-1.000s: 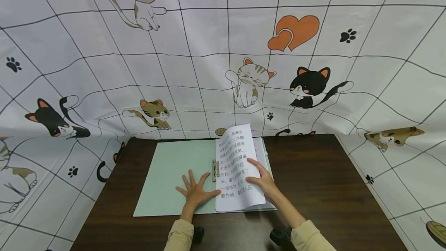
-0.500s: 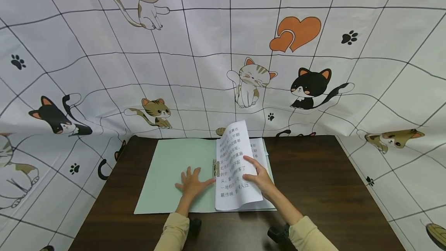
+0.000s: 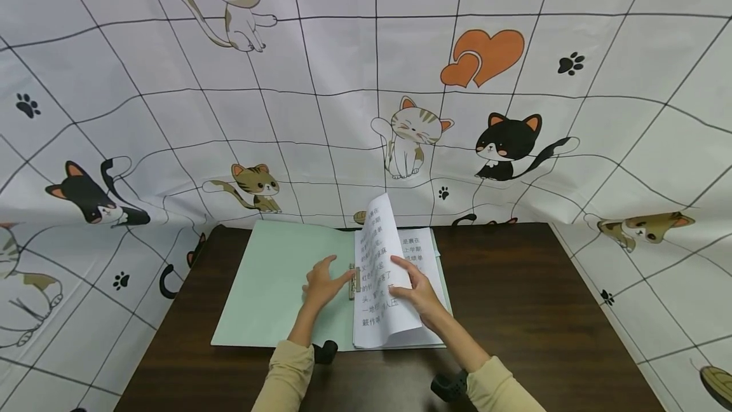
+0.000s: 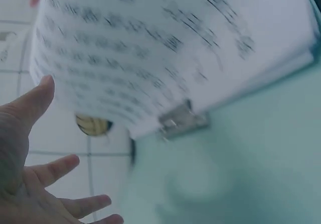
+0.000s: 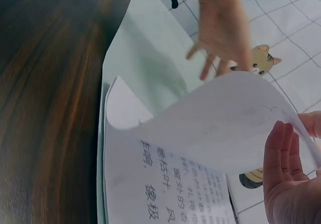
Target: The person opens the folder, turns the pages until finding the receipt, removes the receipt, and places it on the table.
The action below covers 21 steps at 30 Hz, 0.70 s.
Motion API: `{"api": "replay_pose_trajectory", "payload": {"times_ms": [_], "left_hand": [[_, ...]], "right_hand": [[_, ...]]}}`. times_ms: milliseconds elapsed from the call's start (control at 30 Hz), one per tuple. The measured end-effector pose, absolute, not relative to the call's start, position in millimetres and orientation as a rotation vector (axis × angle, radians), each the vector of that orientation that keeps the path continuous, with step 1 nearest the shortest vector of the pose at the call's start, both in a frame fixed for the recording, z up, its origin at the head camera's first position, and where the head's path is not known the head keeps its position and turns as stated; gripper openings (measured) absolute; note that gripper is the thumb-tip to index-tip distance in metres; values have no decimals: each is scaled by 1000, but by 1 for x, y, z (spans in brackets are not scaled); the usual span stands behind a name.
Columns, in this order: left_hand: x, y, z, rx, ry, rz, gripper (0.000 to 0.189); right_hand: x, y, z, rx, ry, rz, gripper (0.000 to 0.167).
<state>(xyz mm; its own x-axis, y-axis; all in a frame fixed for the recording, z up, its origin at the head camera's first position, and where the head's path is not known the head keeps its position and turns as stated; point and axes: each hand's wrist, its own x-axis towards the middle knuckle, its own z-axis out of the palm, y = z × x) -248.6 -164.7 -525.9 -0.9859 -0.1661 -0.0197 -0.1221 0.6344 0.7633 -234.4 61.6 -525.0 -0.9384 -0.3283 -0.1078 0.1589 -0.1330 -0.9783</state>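
A pale green folder (image 3: 274, 297) lies spread on the table, with a metal clip (image 3: 352, 281) along its spine binding printed sheets. My right hand (image 3: 422, 297) pinches the free edge of the top sheet (image 3: 373, 291) between thumb and fingers. That sheet bows up and leftward; in the right wrist view its curved blank back (image 5: 215, 106) shows above the printed page (image 5: 165, 184) beneath. My left hand (image 3: 323, 285), fingers spread and holding nothing, is over the left cover beside the clip. In the left wrist view its thumb (image 4: 37, 101) points toward the lifted sheet.
The dark wooden table (image 3: 515, 297) extends on both sides of the folder. A white cloth (image 3: 332, 56) with cat prints hangs behind and around it. Black devices (image 3: 448, 386) sit at both wrists near the front edge.
My right hand has carried the sheet's edge leftward, uncovering more of the page beneath. My left hand has risen from the cover and moved up toward the clip; the cover's left edge has shifted slightly.
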Motion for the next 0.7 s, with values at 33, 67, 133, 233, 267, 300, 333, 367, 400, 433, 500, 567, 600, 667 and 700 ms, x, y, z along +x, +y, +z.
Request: {"api": "replay_pose_trajectory", "payload": {"times_ms": [33, 67, 133, 233, 267, 300, 333, 367, 400, 433, 500, 567, 600, 667, 700], "left_hand": [[-249, -161, -523, 217, -2784, -1336, 76], [-250, -158, -520, 187, -2774, -1375, 77], [-252, -150, -513, 131, -2749, -1439, 80], [-254, -138, -502, 52, -2704, -1512, 84], [-255, -135, -499, 19, -2688, -1537, 83], [-256, -132, -496, -24, -2671, -1567, 83], [-256, -129, -493, -63, -2656, -1599, 82], [-257, -127, -491, -111, -2643, -1627, 82], [-258, -125, -489, -149, -2632, -1653, 82], [-258, -123, -487, -175, -2626, -1671, 82], [-259, -119, -483, -217, -2625, -1689, 82], [-260, -117, -480, -216, -2636, -1680, 83], [-260, -115, -479, -213, -2642, -1670, 83], [-261, -113, -478, -219, -2644, -1678, 83], [-261, -112, -478, -222, -2640, -1688, 83]], "right_hand": [[-234, 61, -525, -199, 1819, -2140, 73], [-233, 60, -524, -203, 1819, -2143, 73], [-231, 58, -524, -207, 1825, -2148, 73], [-228, 56, -524, -204, 1846, -2147, 73], [-227, 55, -524, -207, 1850, -2148, 73], [-226, 54, -525, -212, 1853, -2144, 73], [-224, 52, -525, -220, 1862, -2140, 73], [-223, 51, -525, -216, 1856, -2139, 73], [-222, 50, -526, -219, 1853, -2137, 74], [-221, 48, -526, -220, 1846, -2137, 74], [-220, 45, -527, -225, 1836, -2140, 75], [-218, 42, -528, -232, 1817, -2146, 75], [-217, 41, -529, -244, 1814, -2146, 75], [-216, 39, -530, -265, 1806, -2148, 75], [-215, 38, -530, -270, 1804, -2148, 75]]}}
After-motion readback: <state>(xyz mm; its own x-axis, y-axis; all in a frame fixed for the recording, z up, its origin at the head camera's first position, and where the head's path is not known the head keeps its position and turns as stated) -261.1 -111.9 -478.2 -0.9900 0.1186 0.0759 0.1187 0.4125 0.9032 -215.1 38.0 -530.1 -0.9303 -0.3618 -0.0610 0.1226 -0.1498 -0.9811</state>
